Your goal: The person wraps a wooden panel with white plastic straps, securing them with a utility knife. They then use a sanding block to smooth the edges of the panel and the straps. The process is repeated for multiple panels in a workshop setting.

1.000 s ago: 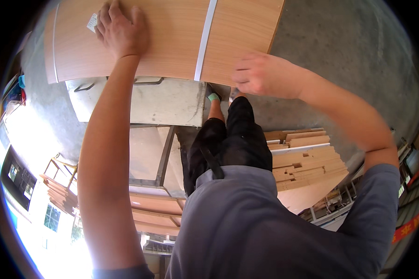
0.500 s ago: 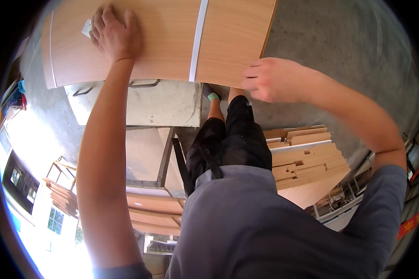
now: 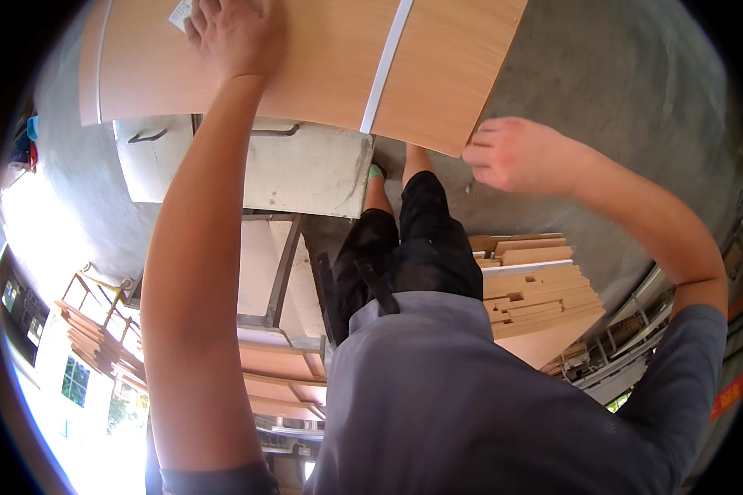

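A large light-brown wooden board [image 3: 322,66] with a white strip [image 3: 385,66] running across it lies in front of me over a pale metal table [image 3: 305,169]. My left hand [image 3: 235,33] lies flat on the board near its far left, next to a small white label [image 3: 180,12]. At the board's right corner my right hand [image 3: 516,153] hovers with fingers spread, touching or just off the edge, holding nothing. Below me I see my dark shorts and legs on the grey floor.
A stack of cut wooden boards [image 3: 537,285] lies on the concrete floor to my right. A metal frame [image 3: 276,280] with more panels stands below the table on the left. Racks of timber [image 3: 95,342] sit at lower left by bright windows.
The board has shifted to the left and away under my left hand. My right hand has come off its right edge and now hangs apart with fingers spread.
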Action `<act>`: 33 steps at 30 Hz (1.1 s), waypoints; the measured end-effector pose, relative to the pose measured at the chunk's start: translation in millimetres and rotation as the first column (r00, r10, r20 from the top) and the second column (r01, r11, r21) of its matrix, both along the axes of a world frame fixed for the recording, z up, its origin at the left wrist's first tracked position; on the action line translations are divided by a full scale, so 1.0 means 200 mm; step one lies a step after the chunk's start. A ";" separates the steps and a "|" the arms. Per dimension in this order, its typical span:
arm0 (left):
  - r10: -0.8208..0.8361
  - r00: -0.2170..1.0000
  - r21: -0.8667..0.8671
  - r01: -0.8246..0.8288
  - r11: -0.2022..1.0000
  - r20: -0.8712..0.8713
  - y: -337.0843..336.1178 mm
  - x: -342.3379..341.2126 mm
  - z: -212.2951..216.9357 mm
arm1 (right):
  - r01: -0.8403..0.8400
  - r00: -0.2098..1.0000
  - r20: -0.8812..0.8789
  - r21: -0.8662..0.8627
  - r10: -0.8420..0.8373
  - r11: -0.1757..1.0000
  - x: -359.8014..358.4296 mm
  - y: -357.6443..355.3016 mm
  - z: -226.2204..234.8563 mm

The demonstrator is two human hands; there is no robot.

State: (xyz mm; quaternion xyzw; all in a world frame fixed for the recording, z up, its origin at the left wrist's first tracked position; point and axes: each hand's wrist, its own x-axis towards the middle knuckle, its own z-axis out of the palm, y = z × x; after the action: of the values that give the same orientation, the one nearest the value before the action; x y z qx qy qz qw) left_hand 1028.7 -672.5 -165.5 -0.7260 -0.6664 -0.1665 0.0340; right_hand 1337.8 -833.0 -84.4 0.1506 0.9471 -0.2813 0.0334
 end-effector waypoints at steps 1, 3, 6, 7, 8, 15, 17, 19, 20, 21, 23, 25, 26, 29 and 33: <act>0.006 1.000 -0.029 -0.005 1.000 0.029 0.00 0.00 0.00 | 0.055 0.998 -0.015 -0.001 -0.055 0.998 -0.03 0.04 0.02; 0.013 0.999 -0.037 -0.012 0.999 0.039 0.00 -0.01 0.01 | 0.157 0.986 -0.054 -0.004 -0.157 0.988 -0.14 0.15 0.05; 0.021 0.998 -0.052 -0.018 0.998 0.058 0.00 -0.01 0.03 | 0.183 0.966 -0.177 -0.052 -0.189 0.982 -0.32 0.22 -0.01; 0.020 0.998 -0.049 -0.018 0.999 0.057 0.00 0.00 0.03 | 0.166 0.966 -0.195 -0.048 -0.172 0.985 -0.36 0.23 -0.04; 0.018 0.997 -0.054 -0.014 0.998 0.069 0.00 0.00 0.04 | 0.150 0.965 -0.213 -0.043 -0.156 0.988 -0.39 0.25 -0.06; 0.015 0.996 -0.043 -0.011 0.999 0.092 -0.01 -0.01 0.04 | 0.017 1.000 -0.022 -0.012 -0.018 1.000 -0.50 0.28 -0.09; 0.013 0.996 -0.038 -0.010 0.999 0.092 -0.01 -0.02 0.01 | -0.002 0.995 0.095 -0.095 0.011 0.996 -0.38 0.19 -0.04; 0.014 0.993 -0.039 -0.009 0.999 0.119 -0.01 -0.02 0.03 | -0.171 0.934 0.297 -0.121 0.200 0.978 -0.20 0.09 0.03; 0.019 0.993 -0.050 -0.013 0.999 0.118 -0.01 -0.02 0.04 | -0.327 0.829 0.436 -0.129 0.350 0.936 -0.13 0.07 0.06; 0.024 0.993 -0.063 -0.016 0.998 0.118 -0.02 -0.01 0.06 | -0.295 0.848 0.421 -0.125 0.321 0.947 -0.12 0.07 0.07; 0.033 0.993 -0.076 -0.024 0.997 0.116 -0.03 -0.01 0.06 | -0.234 0.883 0.388 -0.121 0.263 0.965 -0.10 0.11 0.08; 0.027 0.992 -0.059 -0.020 0.998 0.122 -0.02 -0.01 0.06 | -0.006 1.000 0.008 0.026 0.006 1.000 -0.25 0.15 0.02; 0.023 0.993 -0.059 -0.016 0.998 0.117 -0.01 0.00 0.05 | 0.011 1.000 -0.010 -0.036 -0.012 0.999 -0.36 0.21 -0.01; 0.018 0.995 -0.048 -0.014 0.999 0.098 0.00 -0.01 0.03 | 0.021 1.000 0.010 -0.080 -0.020 0.997 -0.45 0.27 -0.05; 0.026 0.995 -0.067 -0.020 0.998 0.094 -0.01 0.00 0.04 | -0.166 0.933 0.305 -0.109 0.192 0.980 -0.16 0.09 0.02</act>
State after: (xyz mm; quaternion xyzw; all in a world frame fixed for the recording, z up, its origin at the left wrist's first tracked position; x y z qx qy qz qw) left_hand 1028.2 -674.7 -157.9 -0.7103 -0.6807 -0.1784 -0.0197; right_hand 1305.9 -814.0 -80.1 0.1050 0.9273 -0.2880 0.2150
